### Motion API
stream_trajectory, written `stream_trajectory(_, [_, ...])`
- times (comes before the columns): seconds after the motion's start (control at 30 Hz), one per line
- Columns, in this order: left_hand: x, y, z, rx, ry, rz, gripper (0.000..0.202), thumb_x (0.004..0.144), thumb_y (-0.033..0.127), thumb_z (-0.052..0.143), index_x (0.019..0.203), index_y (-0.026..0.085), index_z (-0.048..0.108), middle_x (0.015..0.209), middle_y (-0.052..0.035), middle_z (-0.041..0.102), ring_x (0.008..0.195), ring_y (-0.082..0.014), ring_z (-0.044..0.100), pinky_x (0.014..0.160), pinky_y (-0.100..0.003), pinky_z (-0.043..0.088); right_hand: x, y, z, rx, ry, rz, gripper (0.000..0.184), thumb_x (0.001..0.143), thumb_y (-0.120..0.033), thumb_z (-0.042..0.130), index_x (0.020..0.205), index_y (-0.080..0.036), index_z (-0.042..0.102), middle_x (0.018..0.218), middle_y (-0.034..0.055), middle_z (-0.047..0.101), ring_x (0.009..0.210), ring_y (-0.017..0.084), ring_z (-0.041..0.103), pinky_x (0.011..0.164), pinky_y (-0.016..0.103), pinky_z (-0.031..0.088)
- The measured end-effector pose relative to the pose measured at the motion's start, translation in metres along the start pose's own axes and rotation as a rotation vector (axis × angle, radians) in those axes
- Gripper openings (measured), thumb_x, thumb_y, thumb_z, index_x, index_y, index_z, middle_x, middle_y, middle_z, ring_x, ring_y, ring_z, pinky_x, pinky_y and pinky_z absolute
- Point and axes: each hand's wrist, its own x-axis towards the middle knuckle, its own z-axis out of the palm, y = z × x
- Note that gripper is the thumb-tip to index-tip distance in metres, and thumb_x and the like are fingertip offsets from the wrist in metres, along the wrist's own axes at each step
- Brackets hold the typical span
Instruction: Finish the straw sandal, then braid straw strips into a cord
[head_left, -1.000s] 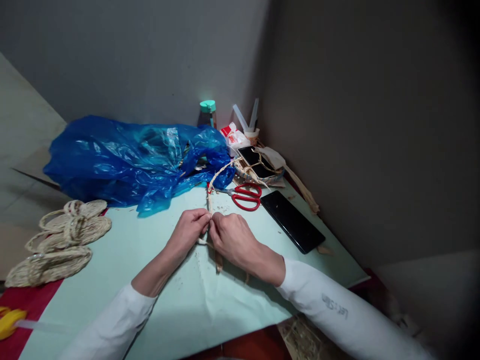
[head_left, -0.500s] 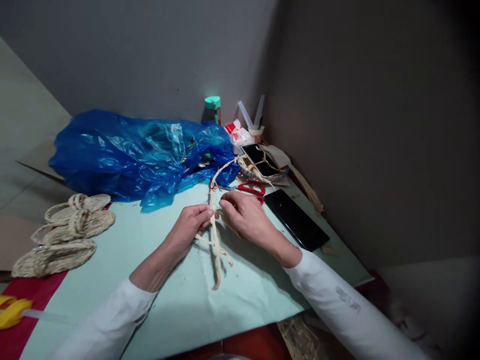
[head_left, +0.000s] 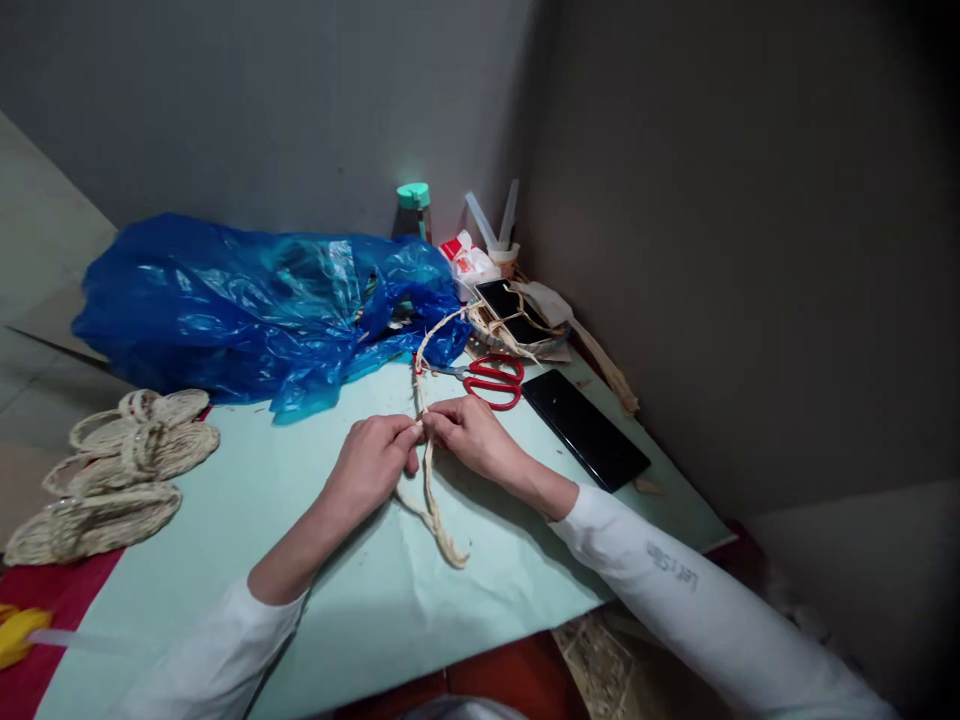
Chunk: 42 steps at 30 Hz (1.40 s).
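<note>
Both my hands meet at a pale plant-fibre cord (head_left: 429, 478) over the light green table cover. With thumb and fingers, my left hand (head_left: 373, 458) pinches the cord from the left. My right hand (head_left: 474, 437) is closed on it from the right, the fingertips of the two hands almost touching. Above them the cord runs up past a small red piece (head_left: 417, 362) and curves right towards a basket. Loose strand ends hang below my fingers onto the cover. Red-handled scissors (head_left: 493, 380) lie just beyond my right hand.
A black phone (head_left: 586, 430) lies right of my hands. Behind are a blue plastic bag (head_left: 225, 305), a green-lidded bottle (head_left: 413, 205) and a basket (head_left: 551, 345) with a dark-screened device (head_left: 514, 312). Woven straw slippers (head_left: 112, 480) sit at left, near a yellow-handled tool (head_left: 22, 635).
My right hand has moved left and closed on the cord beside my left hand. The loose ends below have shifted. The whole view has moved slightly, and the scissors' handles show more fully.
</note>
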Motion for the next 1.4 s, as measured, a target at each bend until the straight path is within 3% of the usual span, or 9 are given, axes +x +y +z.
stream_trajectory(0.13, [-0.010,0.010,0.005,0.309,0.058,0.033,0.036,0.090,0.030,0.041,0.064,0.019,0.063,0.055,-0.0020,0.062,0.055,-0.0174,0.052,0.058,-0.029,0.033,-0.003,-0.003,0.000,0.050,0.004,0.002,0.032,0.089,-0.015,0.043,0.061,-0.013,0.058,0.059,-0.0002,0.061,0.056,0.009,0.048,0.060,0.021,0.033])
stream_trajectory(0.33, [-0.022,0.014,0.029,0.843,0.177,0.165,0.033,0.092,0.020,0.036,0.091,0.014,0.069,0.075,-0.0126,0.074,0.063,-0.0271,0.066,0.054,-0.033,0.027,-0.002,-0.003,-0.003,0.027,-0.009,-0.046,0.030,0.089,-0.020,0.046,0.060,-0.015,0.052,0.058,-0.0028,0.050,0.060,0.010,0.043,0.058,0.023,0.028])
stream_trajectory(0.47, [-0.023,0.012,0.037,0.913,0.158,0.286,0.031,0.089,0.012,0.037,0.090,0.011,0.068,0.072,-0.0129,0.072,0.061,-0.0258,0.067,0.051,-0.032,0.025,0.001,0.002,-0.001,0.040,-0.042,-0.023,0.028,0.089,-0.024,0.049,0.063,-0.014,0.056,0.061,-0.0020,0.053,0.062,0.010,0.044,0.058,0.023,0.029])
stream_trajectory(0.63, [-0.023,0.008,0.023,0.571,0.220,0.393,0.029,0.089,0.021,0.042,0.067,0.017,0.061,0.063,-0.0059,0.065,0.057,-0.0194,0.059,0.055,-0.032,0.031,-0.001,0.001,-0.002,0.220,-0.035,0.100,0.023,0.086,-0.021,0.051,0.066,-0.013,0.058,0.058,-0.0027,0.050,0.056,0.009,0.042,0.055,0.022,0.029])
stream_trajectory(0.77, [-0.011,0.002,0.005,0.025,0.378,0.151,0.029,0.090,0.032,0.043,0.070,0.018,0.058,0.065,-0.0025,0.060,0.064,-0.0174,0.057,0.066,-0.031,0.039,-0.008,-0.010,-0.005,0.411,-0.097,0.175,0.027,0.090,-0.030,0.050,0.068,-0.014,0.055,0.054,-0.0062,0.040,0.047,0.007,0.029,0.048,0.022,0.023])
stream_trajectory(0.93, [0.008,-0.006,0.008,-0.771,-0.090,-0.094,0.025,0.076,0.035,0.067,0.090,0.016,0.060,0.074,-0.0020,0.062,0.062,-0.0131,0.058,0.062,-0.025,0.046,-0.011,-0.016,-0.004,0.510,-0.176,0.106,0.023,0.093,-0.029,0.045,0.074,-0.016,0.048,0.064,-0.0029,0.047,0.053,0.008,0.038,0.049,0.021,0.025])
stream_trajectory(1.1, [0.010,-0.009,0.016,-0.867,-0.138,-0.151,0.029,0.070,0.034,0.073,0.082,0.013,0.057,0.060,0.0031,0.051,0.042,-0.0016,0.024,0.040,-0.017,0.013,-0.007,-0.007,-0.008,0.291,-0.203,-0.010,0.020,0.094,-0.023,0.042,0.078,-0.015,0.051,0.071,-0.0012,0.050,0.062,0.009,0.042,0.061,0.022,0.034])
stream_trajectory(1.27, [0.008,-0.010,0.016,-0.839,-0.086,-0.191,0.036,0.067,0.030,0.073,0.095,0.016,0.055,0.053,0.0082,0.043,0.041,-0.0037,0.026,0.040,-0.019,0.012,-0.015,-0.013,-0.010,-0.296,-0.141,-0.030,0.017,0.088,-0.009,0.041,0.083,-0.015,0.056,0.068,0.0010,0.056,0.059,0.011,0.043,0.056,0.025,0.025])
stream_trajectory(1.4, [0.009,-0.010,0.018,-0.641,0.003,-0.194,0.022,0.068,0.032,0.067,0.079,0.016,0.056,0.049,0.0086,0.040,0.039,-0.0050,0.027,0.040,-0.021,0.014,-0.021,-0.024,-0.007,-0.739,-0.122,0.000,0.018,0.083,-0.005,0.045,0.084,-0.015,0.060,0.070,0.0051,0.063,0.056,0.014,0.046,0.054,0.030,0.019])
